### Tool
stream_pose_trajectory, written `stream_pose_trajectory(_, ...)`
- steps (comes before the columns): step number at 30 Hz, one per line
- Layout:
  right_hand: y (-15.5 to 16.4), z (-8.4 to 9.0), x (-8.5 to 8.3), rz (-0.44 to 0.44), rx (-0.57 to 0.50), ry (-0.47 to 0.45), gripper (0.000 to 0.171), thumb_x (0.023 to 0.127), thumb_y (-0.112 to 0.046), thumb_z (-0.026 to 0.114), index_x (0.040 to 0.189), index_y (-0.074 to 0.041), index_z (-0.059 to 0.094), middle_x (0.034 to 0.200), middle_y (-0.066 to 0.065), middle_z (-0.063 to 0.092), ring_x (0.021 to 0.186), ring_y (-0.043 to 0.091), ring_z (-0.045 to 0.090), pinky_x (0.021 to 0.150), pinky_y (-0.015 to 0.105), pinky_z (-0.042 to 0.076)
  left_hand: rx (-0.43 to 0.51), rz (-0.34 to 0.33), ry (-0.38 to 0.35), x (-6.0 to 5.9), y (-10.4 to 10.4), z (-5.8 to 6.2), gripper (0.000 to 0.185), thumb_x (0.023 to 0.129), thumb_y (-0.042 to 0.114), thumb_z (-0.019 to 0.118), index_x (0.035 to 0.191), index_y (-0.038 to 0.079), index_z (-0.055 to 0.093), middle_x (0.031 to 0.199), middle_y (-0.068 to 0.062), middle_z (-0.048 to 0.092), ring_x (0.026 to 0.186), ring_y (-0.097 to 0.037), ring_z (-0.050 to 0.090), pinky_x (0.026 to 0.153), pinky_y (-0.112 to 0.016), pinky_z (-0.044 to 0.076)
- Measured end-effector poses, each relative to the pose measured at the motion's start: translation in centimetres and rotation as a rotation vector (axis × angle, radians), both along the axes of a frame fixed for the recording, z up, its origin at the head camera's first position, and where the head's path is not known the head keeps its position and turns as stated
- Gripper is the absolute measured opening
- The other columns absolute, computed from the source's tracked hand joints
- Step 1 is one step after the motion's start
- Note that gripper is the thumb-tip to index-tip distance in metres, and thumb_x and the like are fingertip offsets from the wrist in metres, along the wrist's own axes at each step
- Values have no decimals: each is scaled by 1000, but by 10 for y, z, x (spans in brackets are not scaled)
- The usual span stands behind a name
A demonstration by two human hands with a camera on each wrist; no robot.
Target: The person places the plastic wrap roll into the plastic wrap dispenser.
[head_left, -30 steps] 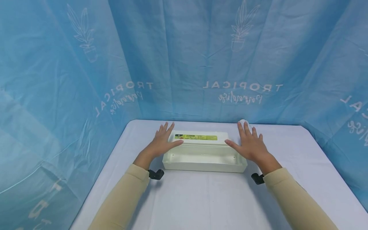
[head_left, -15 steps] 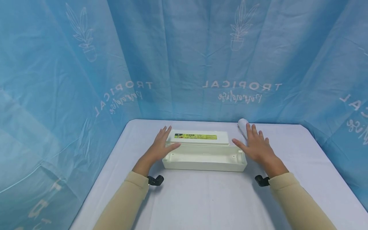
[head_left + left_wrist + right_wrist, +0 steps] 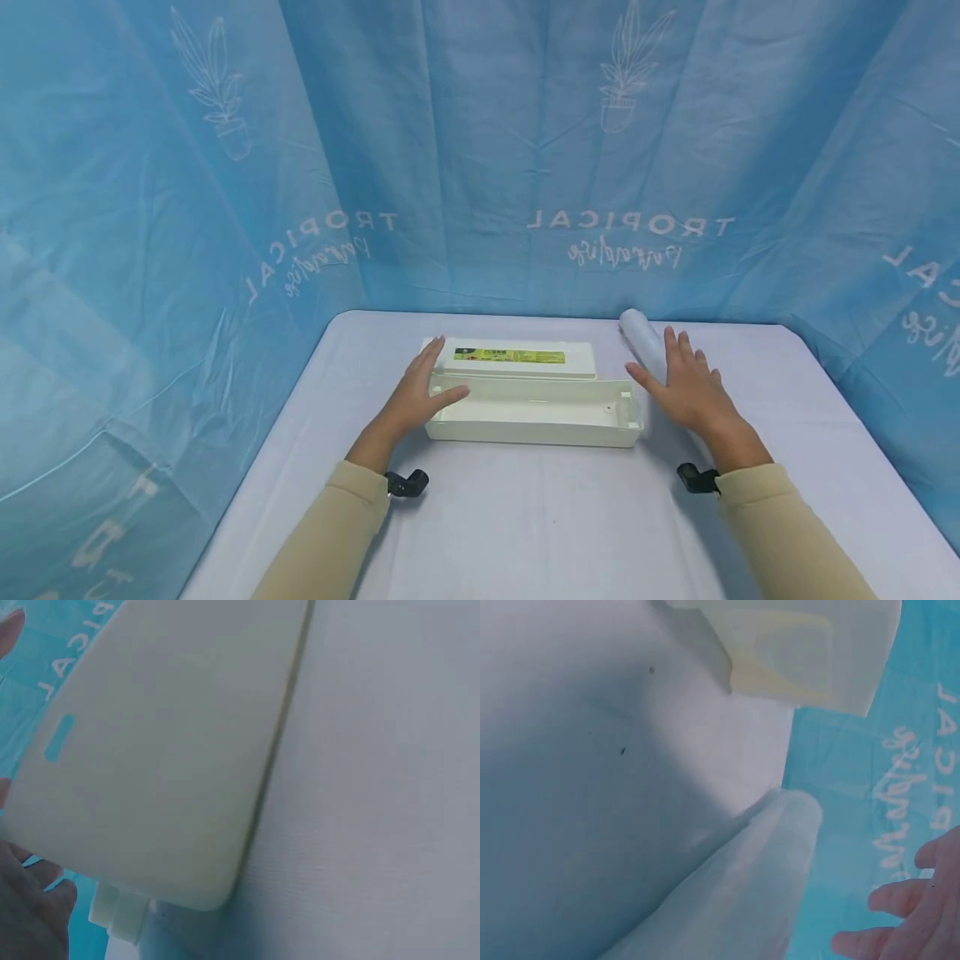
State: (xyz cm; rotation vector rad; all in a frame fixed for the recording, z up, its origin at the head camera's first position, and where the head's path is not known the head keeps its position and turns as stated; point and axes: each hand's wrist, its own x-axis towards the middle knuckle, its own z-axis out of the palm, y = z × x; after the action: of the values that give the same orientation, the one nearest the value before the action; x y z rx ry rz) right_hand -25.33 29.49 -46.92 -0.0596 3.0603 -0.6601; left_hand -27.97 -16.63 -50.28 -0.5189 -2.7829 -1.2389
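A long white plastic box (image 3: 534,435) stands open on the table, its inside visible from above. Behind it lies a white lid (image 3: 517,368) with a yellow-green label (image 3: 510,356). My left hand (image 3: 411,400) is at the box's left end, fingers extended and thumb spread over the trough. To the right, my right hand (image 3: 696,396) hovers with spread fingers over a pale, translucent-looking roll (image 3: 642,337), partly hiding it. In the right wrist view the roll (image 3: 735,900) lies below the box's end (image 3: 802,660); the hand (image 3: 919,919) holds nothing.
A white cloth covers the table (image 3: 540,517). Blue printed curtains (image 3: 480,167) close off the back and both sides. Black wrist-camera mounts (image 3: 407,483) project inward from both wrists.
My right hand has moved right and toward me, away from the box, uncovering more of the roll. My left hand has shifted slightly toward me. The box and lid stay in place.
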Motion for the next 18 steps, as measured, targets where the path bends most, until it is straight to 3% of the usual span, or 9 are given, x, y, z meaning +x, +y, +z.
stream_pose_trajectory(4, 6, -2, 2, -18, -17, 1, 116, 97, -82, 39, 166, -2, -10, 167, 36, -7, 147, 66, 1, 110, 83, 3, 23, 16, -12, 6, -1, -5, 102, 91, 45, 81, 169, 15, 22, 171, -11, 24, 156, -35, 19, 119, -66, 22)
stream_pose_trajectory(18, 27, -17, 10, -68, -20, -37, 117, 98, -82, 37, 164, 3, -10, 165, 40, 0, 145, 68, 7, 109, 84, 8, 115, 40, -90, 19, -3, -21, 105, 86, 45, 87, 167, 13, 29, 167, -10, 35, 153, -35, 30, 120, -61, 26)
